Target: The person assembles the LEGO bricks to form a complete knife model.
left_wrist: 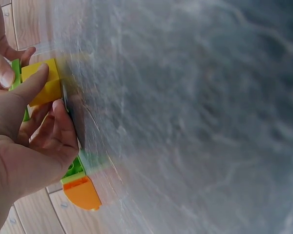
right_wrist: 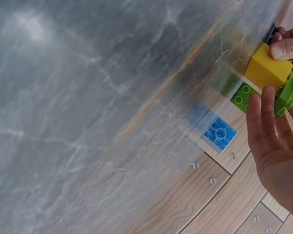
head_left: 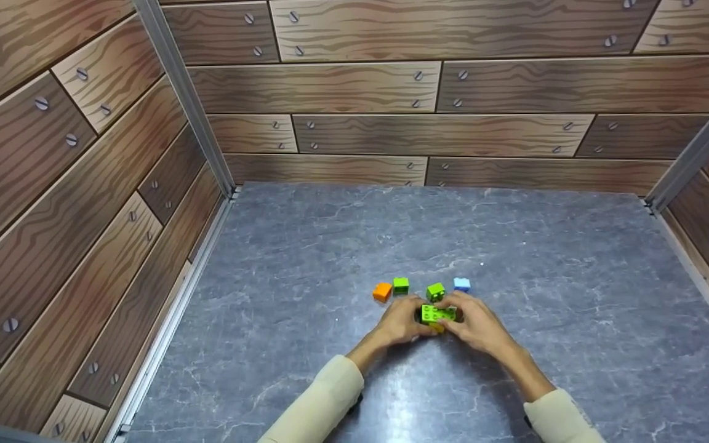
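My left hand (head_left: 400,321) pinches a yellow toy brick (left_wrist: 41,78), its thumb flat on one face. My right hand (head_left: 480,323) holds a green studded building brick (head_left: 434,314) by its edges. In the right wrist view the green brick sits against the studs of the yellow brick, and both are held a little over the tabletop. Between the left fingers a small dark piece (right_wrist: 270,33) shows partly, its kind unclear. Just beyond the hands lies another green brick (head_left: 435,291).
Behind the hands, a rounded orange brick (head_left: 382,292), a green brick (head_left: 400,285) and a light blue brick (head_left: 461,284) lie in a loose row on the grey marbled tabletop (head_left: 305,246). Wood-patterned panels (head_left: 354,89) wall in the back and sides.
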A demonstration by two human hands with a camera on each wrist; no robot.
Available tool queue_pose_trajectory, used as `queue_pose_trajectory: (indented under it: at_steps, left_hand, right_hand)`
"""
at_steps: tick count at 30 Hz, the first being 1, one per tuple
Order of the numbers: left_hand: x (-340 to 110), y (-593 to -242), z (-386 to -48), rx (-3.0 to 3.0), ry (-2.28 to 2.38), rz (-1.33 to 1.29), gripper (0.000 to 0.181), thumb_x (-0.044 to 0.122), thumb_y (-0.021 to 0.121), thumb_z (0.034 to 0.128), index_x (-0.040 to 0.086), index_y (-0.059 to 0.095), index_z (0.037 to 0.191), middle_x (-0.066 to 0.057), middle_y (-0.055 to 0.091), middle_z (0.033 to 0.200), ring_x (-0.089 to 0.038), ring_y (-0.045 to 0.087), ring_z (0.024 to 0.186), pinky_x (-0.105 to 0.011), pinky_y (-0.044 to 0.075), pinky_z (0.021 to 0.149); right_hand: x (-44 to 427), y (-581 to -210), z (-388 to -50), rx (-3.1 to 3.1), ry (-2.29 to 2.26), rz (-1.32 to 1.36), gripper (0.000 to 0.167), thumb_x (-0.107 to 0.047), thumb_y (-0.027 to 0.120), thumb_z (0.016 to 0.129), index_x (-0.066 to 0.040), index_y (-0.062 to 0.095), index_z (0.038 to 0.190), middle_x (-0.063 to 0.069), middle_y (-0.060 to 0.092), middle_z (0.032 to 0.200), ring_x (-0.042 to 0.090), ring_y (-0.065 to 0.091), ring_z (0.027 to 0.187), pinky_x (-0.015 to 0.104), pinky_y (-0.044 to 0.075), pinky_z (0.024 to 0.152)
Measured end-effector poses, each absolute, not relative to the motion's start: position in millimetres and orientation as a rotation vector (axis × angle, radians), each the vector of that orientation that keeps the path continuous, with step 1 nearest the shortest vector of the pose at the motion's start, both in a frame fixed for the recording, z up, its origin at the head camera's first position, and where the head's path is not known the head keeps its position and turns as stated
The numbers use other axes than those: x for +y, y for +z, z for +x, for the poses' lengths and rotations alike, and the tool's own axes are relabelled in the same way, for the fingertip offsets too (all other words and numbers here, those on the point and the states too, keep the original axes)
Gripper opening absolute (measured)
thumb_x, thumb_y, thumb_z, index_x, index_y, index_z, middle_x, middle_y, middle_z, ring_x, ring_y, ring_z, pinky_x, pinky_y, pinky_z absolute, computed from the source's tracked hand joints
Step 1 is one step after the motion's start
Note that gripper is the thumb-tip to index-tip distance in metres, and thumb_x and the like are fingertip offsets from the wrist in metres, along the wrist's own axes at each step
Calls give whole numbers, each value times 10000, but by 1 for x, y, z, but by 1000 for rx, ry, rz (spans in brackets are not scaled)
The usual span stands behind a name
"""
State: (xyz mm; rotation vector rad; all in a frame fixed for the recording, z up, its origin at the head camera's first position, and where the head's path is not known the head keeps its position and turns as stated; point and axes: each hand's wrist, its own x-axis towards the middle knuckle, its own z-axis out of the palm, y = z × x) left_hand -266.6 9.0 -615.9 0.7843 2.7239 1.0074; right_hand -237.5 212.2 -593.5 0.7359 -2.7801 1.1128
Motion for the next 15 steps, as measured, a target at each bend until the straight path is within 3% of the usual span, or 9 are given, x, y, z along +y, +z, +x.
queue_pose_trajectory:
  at_steps: [15]
  left_hand:
    - [9, -616, -267, 2730, 1003, 799, 417, 232, 919, 801, 100, 766, 1166, -27, 721, 1031, -130, 651, 952, -252, 497, 910]
  right_hand:
    - [211, -595, -240, -2733, 1210, 756, 159, -82, 813, 896, -96, 749, 1041, 3, 693, 1004, 68, 550, 742, 252, 492, 649]
